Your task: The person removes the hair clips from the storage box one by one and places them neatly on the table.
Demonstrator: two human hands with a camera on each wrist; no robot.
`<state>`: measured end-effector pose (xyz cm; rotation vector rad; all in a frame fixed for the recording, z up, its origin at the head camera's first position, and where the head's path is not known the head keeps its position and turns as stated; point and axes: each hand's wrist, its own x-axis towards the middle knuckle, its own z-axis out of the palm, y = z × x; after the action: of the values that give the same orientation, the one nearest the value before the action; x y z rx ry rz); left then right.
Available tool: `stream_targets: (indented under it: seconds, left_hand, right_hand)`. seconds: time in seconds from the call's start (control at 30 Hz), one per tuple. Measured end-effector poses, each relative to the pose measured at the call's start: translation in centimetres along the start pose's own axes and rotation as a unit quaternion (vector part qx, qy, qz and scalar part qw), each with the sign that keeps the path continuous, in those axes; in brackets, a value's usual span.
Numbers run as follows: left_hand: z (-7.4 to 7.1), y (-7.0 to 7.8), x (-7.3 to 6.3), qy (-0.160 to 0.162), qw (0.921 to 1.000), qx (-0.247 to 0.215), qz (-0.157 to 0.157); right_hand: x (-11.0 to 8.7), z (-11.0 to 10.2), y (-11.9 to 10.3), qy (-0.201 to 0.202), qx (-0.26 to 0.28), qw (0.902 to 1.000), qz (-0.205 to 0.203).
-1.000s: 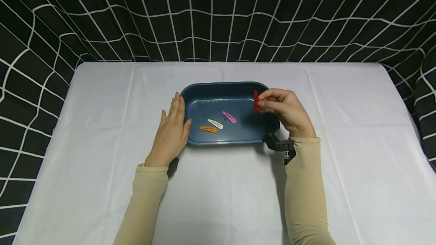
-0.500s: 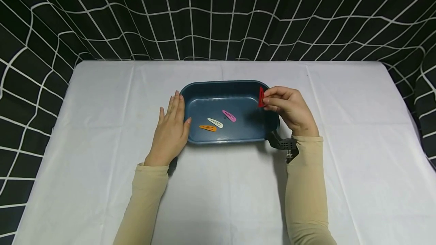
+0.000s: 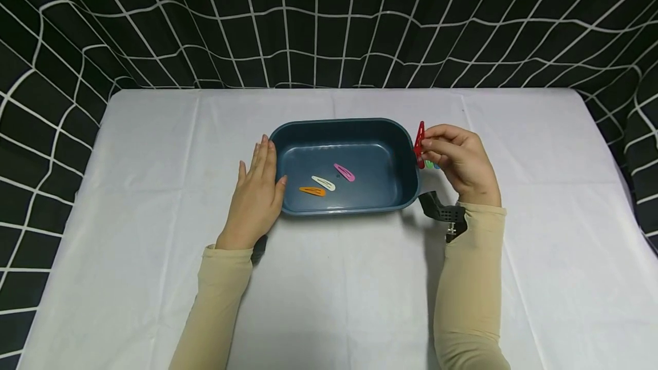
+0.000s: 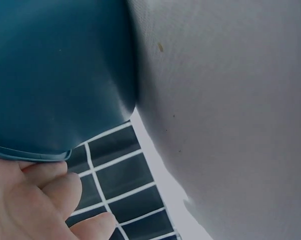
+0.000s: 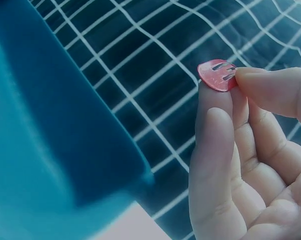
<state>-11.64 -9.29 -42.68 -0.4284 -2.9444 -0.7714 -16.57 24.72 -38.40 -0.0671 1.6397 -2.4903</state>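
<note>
— Where's the red clip (image 3: 418,156)?
— Pinched in the right hand (image 3: 464,161), just beside the blue tray (image 3: 377,190); a pink clip (image 3: 344,172), white clip (image 3: 323,183) and orange clip (image 3: 312,191) lie inside; the left hand (image 3: 253,197), fingers straight, touches the tray's left end.

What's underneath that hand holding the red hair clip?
Beneath the right hand, small green and blue pieces peek out beside the tray. The hand covers the rest, so I can't tell what they are.

Free air above the rimmed tray (image 3: 375,184)
</note>
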Motion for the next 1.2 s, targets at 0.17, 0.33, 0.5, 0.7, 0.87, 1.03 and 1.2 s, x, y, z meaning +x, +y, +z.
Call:
stream_targets:
  seconds: [0.17,0.33,0.5,0.7,0.87,1.03,1.2]
  left_hand:
    - [0.0,0.0,0.0,0.004,1.0000,0.001,0.002]
    - [0.1,0.0,0.0,0.005,1.0000,-0.001,0.002]
    - [0.1,-0.1,0.0,0.005,1.0000,-0.005,0.002]
    - [0.1,-0.1,0.0,0.004,1.0000,-0.009,0.000]
    - [0.0,-0.1,0.0,0.005,1.0000,-0.006,-0.001]
    - [0.0,-0.1,0.0,0.006,1.0000,-0.003,-0.001]
    - [0.1,-0.1,0.1,0.002,1.0000,-0.005,0.000]
  right_hand:
    - [-0.3,-0.9,-0.4,0.025,0.013,0.9996,-0.005]
    - [-0.6,-1.7,-0.7,0.034,0.022,0.9991,-0.011]
    - [-0.9,-2.5,-0.8,0.041,0.044,0.9981,-0.016]
    - [-1.3,-3.9,-1.0,0.078,0.061,0.9951,-0.002]
    - [-1.6,-5.2,-0.9,0.126,0.050,0.9905,0.020]
    - [-1.8,-6.4,-0.7,0.161,0.024,0.9864,0.025]
    - [-1.9,-7.3,-0.5,0.168,0.016,0.9850,0.039]
